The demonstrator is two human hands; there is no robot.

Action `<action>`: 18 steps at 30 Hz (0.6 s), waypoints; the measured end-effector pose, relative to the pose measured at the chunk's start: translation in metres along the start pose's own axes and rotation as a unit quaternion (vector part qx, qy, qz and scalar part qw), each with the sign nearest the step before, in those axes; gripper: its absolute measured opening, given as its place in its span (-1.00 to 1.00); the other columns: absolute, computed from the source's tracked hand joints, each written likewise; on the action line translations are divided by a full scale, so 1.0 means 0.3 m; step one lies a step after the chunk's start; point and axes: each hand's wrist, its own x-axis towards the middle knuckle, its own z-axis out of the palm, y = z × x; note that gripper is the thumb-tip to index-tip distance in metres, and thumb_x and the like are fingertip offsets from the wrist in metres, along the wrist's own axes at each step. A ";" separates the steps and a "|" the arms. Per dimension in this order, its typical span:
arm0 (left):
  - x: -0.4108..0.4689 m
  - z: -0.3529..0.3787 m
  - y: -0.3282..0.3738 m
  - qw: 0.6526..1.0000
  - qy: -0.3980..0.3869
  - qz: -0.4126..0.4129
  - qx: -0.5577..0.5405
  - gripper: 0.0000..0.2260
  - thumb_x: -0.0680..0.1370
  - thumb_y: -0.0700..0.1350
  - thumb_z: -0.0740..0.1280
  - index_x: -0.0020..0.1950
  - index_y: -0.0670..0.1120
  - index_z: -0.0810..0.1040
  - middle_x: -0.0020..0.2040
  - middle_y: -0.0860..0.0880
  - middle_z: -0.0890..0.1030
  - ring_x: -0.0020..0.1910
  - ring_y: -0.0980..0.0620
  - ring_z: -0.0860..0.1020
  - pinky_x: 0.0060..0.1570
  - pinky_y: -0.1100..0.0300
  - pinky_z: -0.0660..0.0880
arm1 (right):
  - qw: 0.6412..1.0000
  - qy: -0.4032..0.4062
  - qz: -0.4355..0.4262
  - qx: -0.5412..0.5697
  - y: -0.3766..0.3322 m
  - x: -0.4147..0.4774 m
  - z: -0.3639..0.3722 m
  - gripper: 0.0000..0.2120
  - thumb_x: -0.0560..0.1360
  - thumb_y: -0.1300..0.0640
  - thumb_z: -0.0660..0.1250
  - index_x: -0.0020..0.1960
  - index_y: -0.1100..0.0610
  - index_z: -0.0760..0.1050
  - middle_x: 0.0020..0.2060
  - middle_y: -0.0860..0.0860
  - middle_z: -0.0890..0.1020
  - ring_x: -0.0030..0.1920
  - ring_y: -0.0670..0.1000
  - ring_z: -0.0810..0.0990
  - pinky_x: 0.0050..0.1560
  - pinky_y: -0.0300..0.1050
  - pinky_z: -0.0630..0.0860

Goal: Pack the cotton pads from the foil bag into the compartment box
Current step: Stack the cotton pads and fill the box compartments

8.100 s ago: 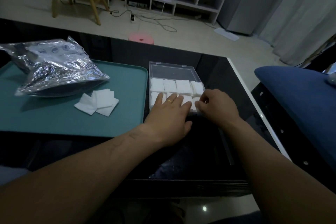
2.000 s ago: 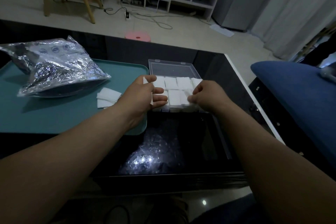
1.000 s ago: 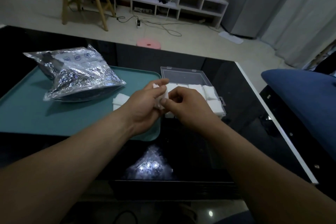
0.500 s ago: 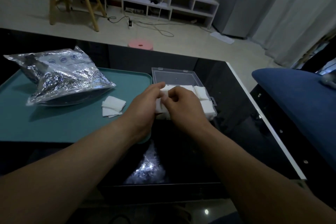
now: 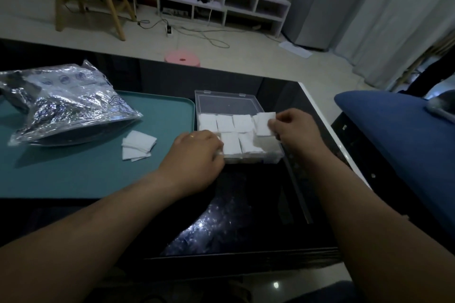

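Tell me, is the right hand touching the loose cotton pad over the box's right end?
Touching. The head view shows the right hand pinching the cotton pad by its right edge between thumb and fingertips, raised above the compartment box.

Clear compartment box [image 5: 226, 103] lies open, nearly full of white square cotton pads [image 5: 230, 146]; one pad [image 5: 264, 124] held over its right side, spares [image 5: 138, 145] near the crinkly foil bag [image 5: 69, 103].
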 end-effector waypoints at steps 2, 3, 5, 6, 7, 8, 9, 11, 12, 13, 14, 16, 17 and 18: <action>-0.007 0.011 -0.006 1.000 -0.005 0.020 0.024 -0.68 0.57 0.09 0.12 0.16 0.05 0.59 0.22 0.09 0.59 0.26 0.01 0.52 0.37 -0.02 0.27 | 1.000 -0.001 -0.023 0.011 -0.037 0.011 0.042 -0.90 0.60 0.09 0.43 0.10 0.07 0.61 -0.05 -0.02 0.67 -0.05 -0.02 0.65 -0.13 -0.15 0.53; -0.008 0.011 -0.008 1.000 0.006 0.022 0.021 -0.69 0.57 0.08 0.15 0.18 0.05 0.60 0.23 0.08 0.59 0.26 0.01 0.52 0.38 -0.01 0.25 | 0.999 -0.001 -0.031 0.018 -0.056 0.017 0.065 -0.90 0.59 0.10 0.44 0.09 0.08 0.61 -0.06 0.00 0.68 -0.07 0.00 0.67 -0.16 -0.14 0.53; -0.007 0.007 -0.011 0.999 0.044 0.018 0.004 -0.69 0.57 0.04 0.21 0.23 0.03 0.61 0.23 0.06 0.60 0.25 -0.01 0.52 0.38 0.02 0.24 | 0.999 -0.009 -0.033 0.024 -0.085 0.029 0.106 -0.95 0.59 0.11 0.44 0.03 0.06 0.60 -0.09 0.03 0.68 -0.09 0.04 0.68 -0.17 -0.09 0.57; -0.007 0.001 -0.014 0.998 0.059 0.013 0.003 -0.68 0.56 0.04 0.21 0.24 0.02 0.62 0.22 0.06 0.60 0.23 -0.01 0.52 0.37 0.04 0.25 | 0.999 -0.015 -0.036 0.025 -0.100 0.032 0.126 -0.95 0.60 0.12 0.43 -0.04 0.04 0.59 -0.10 0.05 0.68 -0.09 0.06 0.68 -0.16 -0.05 0.59; -0.004 -0.002 -0.017 0.998 0.064 0.010 0.011 -0.67 0.55 0.04 0.20 0.22 0.02 0.63 0.20 0.06 0.61 0.22 -0.01 0.52 0.35 0.05 0.25 | 0.999 -0.019 -0.041 0.021 -0.111 0.035 0.142 -0.88 0.60 0.12 0.43 -0.11 0.01 0.56 -0.11 0.06 0.68 -0.09 0.08 0.68 -0.14 -0.02 0.62; -0.001 -0.006 -0.022 0.998 0.058 0.008 0.024 -0.67 0.54 0.06 0.18 0.17 0.03 0.64 0.17 0.06 0.61 0.20 -0.02 0.52 0.33 0.06 0.25 | 0.998 -0.023 -0.047 0.017 -0.120 0.038 0.157 -0.83 0.60 0.13 0.43 -0.15 0.00 0.54 -0.12 0.07 0.68 -0.10 0.09 0.68 -0.14 -0.01 0.62; 0.003 -0.008 -0.027 0.998 0.047 0.006 0.037 -0.67 0.53 0.08 0.15 0.11 0.02 0.64 0.15 0.05 0.62 0.19 -0.02 0.52 0.31 0.06 0.25 | 0.998 -0.024 -0.051 0.012 -0.126 0.045 0.172 -0.83 0.60 0.13 0.44 -0.15 0.00 0.53 -0.11 0.05 0.67 -0.10 0.08 0.67 -0.17 -0.04 0.61; 0.004 -0.009 -0.029 0.999 0.033 0.003 0.041 -0.66 0.53 0.10 0.11 0.06 0.02 0.63 0.12 0.06 0.61 0.18 -0.02 0.51 0.31 0.06 0.23 | 0.998 -0.027 -0.055 -0.008 -0.133 0.054 0.193 -0.88 0.60 0.12 0.43 -0.10 0.00 0.55 -0.11 0.01 0.64 -0.10 0.02 0.65 -0.21 -0.11 0.56; 0.001 -0.009 -0.034 0.999 0.032 0.004 0.038 -0.65 0.53 0.10 0.10 0.05 0.02 0.62 0.12 0.06 0.61 0.18 -0.01 0.50 0.32 0.06 0.23 | 0.998 -0.027 -0.056 -0.022 -0.133 0.060 0.200 -0.91 0.61 0.12 0.42 -0.07 0.01 0.56 -0.11 -0.01 0.64 -0.11 0.01 0.64 -0.19 -0.11 0.56; -0.001 -0.009 -0.039 0.999 0.032 0.006 0.035 -0.64 0.53 0.11 0.09 0.05 0.02 0.62 0.12 0.07 0.61 0.18 0.00 0.50 0.33 0.06 0.23 | 0.997 -0.022 -0.055 -0.040 -0.127 0.067 0.202 -0.93 0.61 0.11 0.42 -0.06 0.04 0.58 -0.13 -0.01 0.63 -0.11 0.01 0.64 -0.17 -0.09 0.58; -0.003 -0.009 -0.044 0.999 0.031 0.007 0.030 -0.64 0.53 0.12 0.07 0.04 0.02 0.61 0.11 0.08 0.60 0.18 0.01 0.50 0.34 0.06 0.23 | 0.997 -0.016 -0.052 -0.062 -0.121 0.074 0.201 -0.94 0.60 0.11 0.42 -0.05 0.06 0.59 -0.14 -0.01 0.64 -0.10 0.03 0.64 -0.14 -0.05 0.60; -0.005 -0.010 -0.055 0.999 0.034 0.007 0.024 -0.65 0.53 0.11 0.09 0.02 0.01 0.61 0.08 0.09 0.60 0.17 0.02 0.51 0.33 0.07 0.26 | 0.993 -0.010 -0.044 -0.108 -0.109 0.076 0.190 -0.91 0.59 0.12 0.41 -0.01 0.14 0.64 -0.13 0.07 0.66 -0.08 0.11 0.66 -0.04 0.10 0.66; -0.003 -0.008 -0.060 0.999 0.035 0.007 0.023 -0.68 0.53 0.09 0.11 0.02 0.00 0.61 0.07 0.08 0.60 0.16 0.01 0.51 0.32 0.07 0.27 | 0.991 -0.014 -0.038 -0.126 -0.105 0.073 0.185 -0.87 0.58 0.13 0.41 0.03 0.19 0.66 -0.09 0.13 0.68 -0.04 0.17 0.67 0.02 0.17 0.65; -0.001 -0.010 -0.062 0.999 0.033 0.007 0.021 -0.69 0.53 0.08 0.12 0.01 -0.01 0.61 0.06 0.07 0.60 0.16 0.01 0.51 0.31 0.06 0.28 | 0.990 -0.017 -0.036 -0.138 -0.102 0.070 0.182 -0.83 0.58 0.15 0.41 0.05 0.24 0.66 -0.04 0.17 0.69 0.00 0.21 0.66 0.06 0.20 0.64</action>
